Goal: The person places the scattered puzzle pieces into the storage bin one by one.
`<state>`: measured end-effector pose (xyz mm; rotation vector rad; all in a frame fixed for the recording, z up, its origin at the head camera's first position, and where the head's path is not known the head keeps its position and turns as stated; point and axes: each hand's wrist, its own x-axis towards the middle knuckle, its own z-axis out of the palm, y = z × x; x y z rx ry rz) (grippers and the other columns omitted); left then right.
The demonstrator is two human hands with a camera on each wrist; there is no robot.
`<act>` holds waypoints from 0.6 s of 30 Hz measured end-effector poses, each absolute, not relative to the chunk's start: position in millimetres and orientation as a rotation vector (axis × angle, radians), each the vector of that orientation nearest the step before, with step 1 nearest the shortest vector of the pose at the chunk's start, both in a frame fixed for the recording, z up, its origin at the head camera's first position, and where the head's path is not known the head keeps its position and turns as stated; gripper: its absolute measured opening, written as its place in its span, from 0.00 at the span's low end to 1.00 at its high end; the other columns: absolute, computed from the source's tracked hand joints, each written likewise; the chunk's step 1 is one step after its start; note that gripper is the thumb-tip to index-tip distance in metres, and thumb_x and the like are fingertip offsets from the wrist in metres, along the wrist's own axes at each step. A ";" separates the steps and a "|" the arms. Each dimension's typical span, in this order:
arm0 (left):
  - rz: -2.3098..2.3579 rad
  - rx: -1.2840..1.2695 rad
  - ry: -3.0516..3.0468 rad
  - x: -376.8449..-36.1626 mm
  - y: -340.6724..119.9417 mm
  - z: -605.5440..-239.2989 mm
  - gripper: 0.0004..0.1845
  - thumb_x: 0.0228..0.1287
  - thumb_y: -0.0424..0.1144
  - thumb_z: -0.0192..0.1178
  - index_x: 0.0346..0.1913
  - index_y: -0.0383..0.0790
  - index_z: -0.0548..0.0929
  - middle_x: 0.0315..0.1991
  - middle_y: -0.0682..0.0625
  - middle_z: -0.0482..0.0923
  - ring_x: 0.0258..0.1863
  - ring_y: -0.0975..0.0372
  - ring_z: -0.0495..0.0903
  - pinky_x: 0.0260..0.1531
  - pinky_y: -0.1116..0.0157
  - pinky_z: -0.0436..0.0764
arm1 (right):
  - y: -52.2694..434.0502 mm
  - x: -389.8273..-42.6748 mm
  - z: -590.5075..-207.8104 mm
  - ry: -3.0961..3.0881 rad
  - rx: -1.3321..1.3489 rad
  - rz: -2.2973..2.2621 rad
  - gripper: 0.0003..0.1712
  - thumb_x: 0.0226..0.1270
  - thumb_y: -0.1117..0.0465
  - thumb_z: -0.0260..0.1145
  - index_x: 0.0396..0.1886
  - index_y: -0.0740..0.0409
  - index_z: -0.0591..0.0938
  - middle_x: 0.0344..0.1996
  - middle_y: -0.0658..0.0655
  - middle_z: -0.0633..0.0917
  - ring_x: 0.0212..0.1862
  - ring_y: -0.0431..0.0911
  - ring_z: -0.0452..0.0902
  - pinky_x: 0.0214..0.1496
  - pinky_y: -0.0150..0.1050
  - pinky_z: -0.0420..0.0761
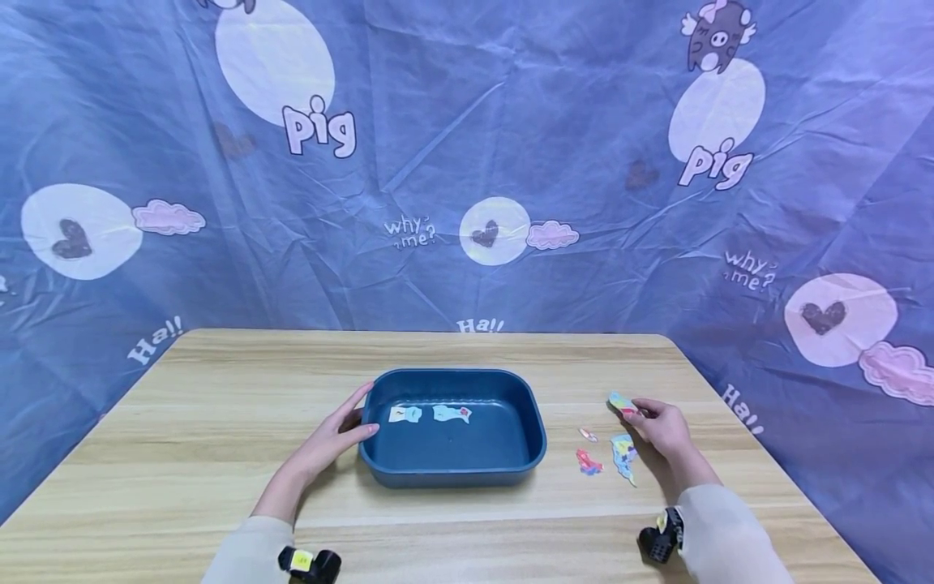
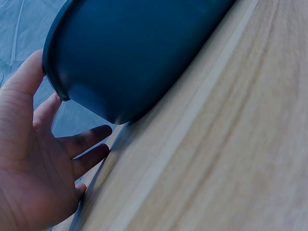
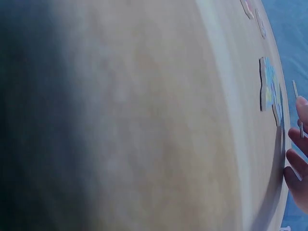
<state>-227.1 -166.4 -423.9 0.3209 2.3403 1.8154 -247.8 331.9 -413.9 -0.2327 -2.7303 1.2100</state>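
With fingers apart, the left hand [image 1: 336,430] is touching the blue bin [image 1: 452,478] at nine o'clock; toward three, the right hand [image 1: 667,425] is pinching a colourful piece [image 1: 619,401].

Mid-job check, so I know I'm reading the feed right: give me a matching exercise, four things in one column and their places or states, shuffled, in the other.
Things:
1. Left hand
2. Right hand
3. Bin
4. Patterned cloth

Places or states:
A. hangs behind the table
B. has two pieces inside it
C. touches the bin's edge
D. pinches a colourful piece

Pairs: 1-C, 2-D, 3-B, 4-A
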 end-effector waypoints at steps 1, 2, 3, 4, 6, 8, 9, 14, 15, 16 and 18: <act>1.813 0.320 2.342 -227.1 -166.5 -423.8 0.33 0.58 0.43 0.54 0.65 0.58 0.53 0.62 0.38 0.53 0.60 0.48 0.53 0.54 0.46 0.51 | 332.0 -247.9 -413.2 -2.736 -0.238 1.211 0.28 0.55 0.59 0.62 0.50 0.75 0.69 0.42 0.73 0.73 0.28 0.46 0.70 0.26 0.30 0.68; 1.811 0.320 2.342 -227.0 -166.7 -423.8 0.33 0.58 0.43 0.54 0.65 0.58 0.53 0.62 0.38 0.53 0.60 0.48 0.52 0.54 0.46 0.51 | 332.2 -248.0 -412.6 -2.741 -0.239 1.212 0.29 0.55 0.58 0.62 0.51 0.75 0.69 0.44 0.73 0.73 0.31 0.48 0.71 0.27 0.30 0.68; 1.809 0.321 2.344 -227.1 -166.9 -423.7 0.33 0.58 0.43 0.54 0.65 0.58 0.53 0.62 0.38 0.53 0.60 0.47 0.52 0.54 0.46 0.51 | 332.2 -248.4 -412.0 -2.746 -0.236 1.207 0.29 0.55 0.58 0.62 0.51 0.75 0.69 0.45 0.73 0.72 0.35 0.50 0.70 0.30 0.30 0.68; 1.807 0.321 2.346 -227.0 -166.8 -423.9 0.33 0.58 0.43 0.54 0.65 0.58 0.53 0.62 0.38 0.53 0.60 0.47 0.52 0.54 0.46 0.51 | 332.2 -248.6 -411.4 -2.751 -0.226 1.197 0.29 0.55 0.57 0.62 0.51 0.75 0.69 0.46 0.73 0.71 0.39 0.51 0.69 0.33 0.31 0.68; 1.805 0.321 2.349 -227.1 -166.7 -424.1 0.33 0.58 0.43 0.54 0.65 0.58 0.53 0.62 0.38 0.53 0.60 0.47 0.53 0.54 0.45 0.51 | 332.0 -249.0 -410.1 -2.761 -0.212 1.189 0.29 0.56 0.57 0.62 0.51 0.75 0.69 0.46 0.73 0.72 0.42 0.55 0.68 0.37 0.37 0.69; 1.805 0.318 2.351 -227.1 -166.5 -424.2 0.33 0.58 0.43 0.55 0.65 0.58 0.53 0.62 0.38 0.54 0.60 0.48 0.53 0.54 0.46 0.51 | 330.8 -249.3 -408.1 -2.761 -0.191 1.185 0.29 0.56 0.58 0.61 0.51 0.75 0.69 0.47 0.73 0.71 0.47 0.58 0.67 0.43 0.43 0.69; 1.805 0.315 2.352 -227.1 -166.4 -424.2 0.33 0.58 0.43 0.55 0.65 0.58 0.53 0.62 0.38 0.53 0.60 0.48 0.53 0.54 0.46 0.51 | 329.8 -249.2 -406.9 -2.761 -0.181 1.192 0.29 0.56 0.58 0.61 0.51 0.76 0.69 0.47 0.73 0.71 0.48 0.60 0.66 0.46 0.46 0.68; 1.807 0.297 2.357 -227.0 -166.0 -424.1 0.33 0.58 0.43 0.55 0.65 0.58 0.53 0.62 0.38 0.53 0.60 0.47 0.52 0.54 0.45 0.52 | 323.9 -249.3 -401.1 -2.751 -0.150 1.231 0.29 0.57 0.58 0.60 0.51 0.77 0.67 0.49 0.74 0.69 0.51 0.62 0.64 0.51 0.51 0.64; 1.806 0.295 2.357 -226.9 -166.0 -424.0 0.33 0.58 0.43 0.55 0.65 0.58 0.53 0.62 0.38 0.52 0.60 0.47 0.52 0.54 0.45 0.52 | 323.0 -249.8 -400.1 -2.747 -0.148 1.235 0.28 0.57 0.59 0.60 0.51 0.76 0.68 0.49 0.74 0.70 0.50 0.61 0.64 0.51 0.51 0.64; 1.808 0.294 2.354 -226.8 -166.1 -423.9 0.33 0.58 0.43 0.55 0.65 0.58 0.53 0.62 0.38 0.52 0.60 0.47 0.52 0.54 0.45 0.51 | 322.4 -250.5 -399.5 -2.743 -0.138 1.228 0.28 0.57 0.59 0.60 0.51 0.76 0.68 0.48 0.74 0.70 0.49 0.61 0.65 0.50 0.50 0.65; 1.806 0.298 2.350 -226.8 -166.3 -423.9 0.33 0.58 0.43 0.55 0.65 0.58 0.53 0.63 0.39 0.52 0.60 0.47 0.51 0.54 0.45 0.51 | 321.2 -251.8 -398.2 -2.736 -0.117 1.226 0.27 0.58 0.59 0.59 0.51 0.76 0.68 0.48 0.73 0.71 0.48 0.60 0.66 0.49 0.50 0.66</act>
